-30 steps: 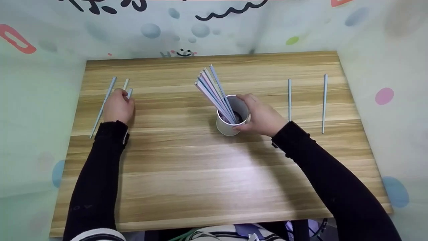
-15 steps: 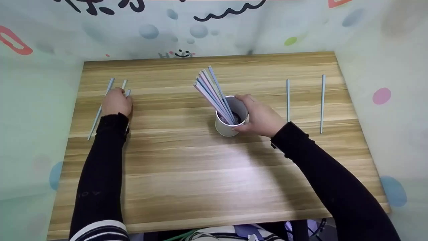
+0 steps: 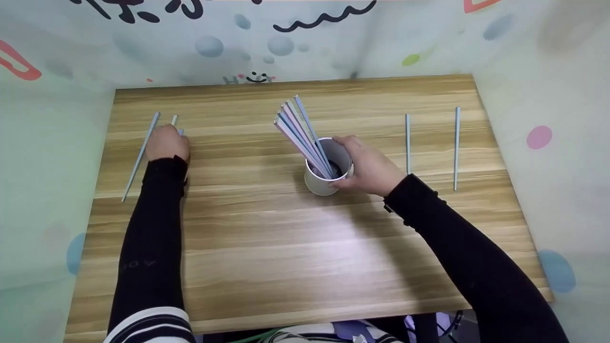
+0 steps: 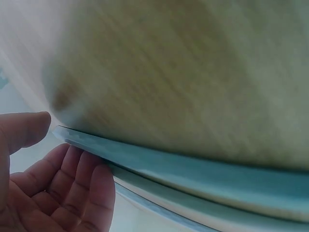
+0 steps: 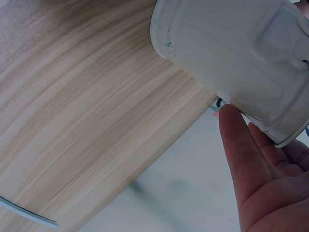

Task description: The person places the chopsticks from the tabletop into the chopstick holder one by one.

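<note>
In the head view my right hand (image 3: pixel 371 167) grips the rim of a white metal cup (image 3: pixel 318 186), thumb outside. Several pastel chopsticks (image 3: pixel 305 138) lean leftward in it. The right wrist view shows fingers against the side of the cup (image 5: pixel 217 58). At the table's left my left hand (image 3: pixel 167 144) lies over two chopsticks, whose ends show beyond it. In the left wrist view my fingertips (image 4: pixel 101 176) touch a blue chopstick (image 4: pixel 183 171) from beneath in the picture; the thumb stands apart from it. A paler chopstick (image 4: pixel 183 203) lies alongside.
A blue chopstick (image 3: pixel 139 159) lies slanted left of my left hand. Two more blue chopsticks, an inner one (image 3: pixel 408 143) and an outer one (image 3: pixel 456 147), lie on the right of the wooden table (image 3: pixel 267 267). Printed cloth walls (image 3: pixel 329 52) stand round the back and sides.
My left hand has turned slightly and moved forward over the two chopsticks, covering more of them. The right hand keeps its grip on the cup. The head view has shifted a little.
</note>
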